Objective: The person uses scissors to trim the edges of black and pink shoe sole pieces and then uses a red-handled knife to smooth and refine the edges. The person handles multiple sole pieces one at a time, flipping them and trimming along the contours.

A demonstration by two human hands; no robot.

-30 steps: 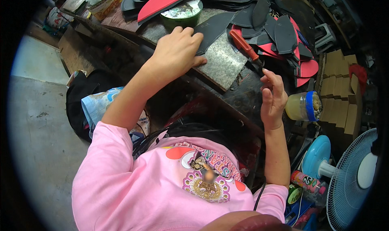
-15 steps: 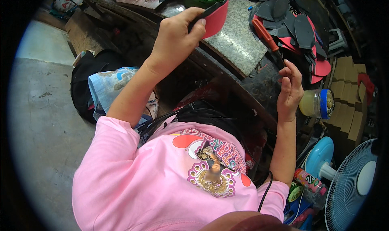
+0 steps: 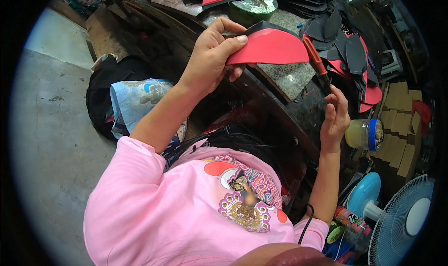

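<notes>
A curved foam sole piece, pink-red on its visible face with a black layer behind, is pinched between the thumb and fingers of my left hand. Its rounded outline reaches to the right over the worktable. My right hand is at the table's right edge, fingers loosely curled and apart from the thumb. Close to its fingertips is the dark end of a red-handled tool; the tool's working end is hard to make out, and no clear grip on it shows. A green tub with a whitish, smeared top stands behind the sole piece.
Black and pink foam pieces lie heaped at the right, beyond a speckled stone slab. A blue-lidded jar is beside my right hand. Cardboard boxes and a fan stand at the right.
My left hand has turned the sole piece, so its broad pink-red face now shows and extends to the right. The whole view has shifted slightly; my right hand stays by the red-handled tool.
</notes>
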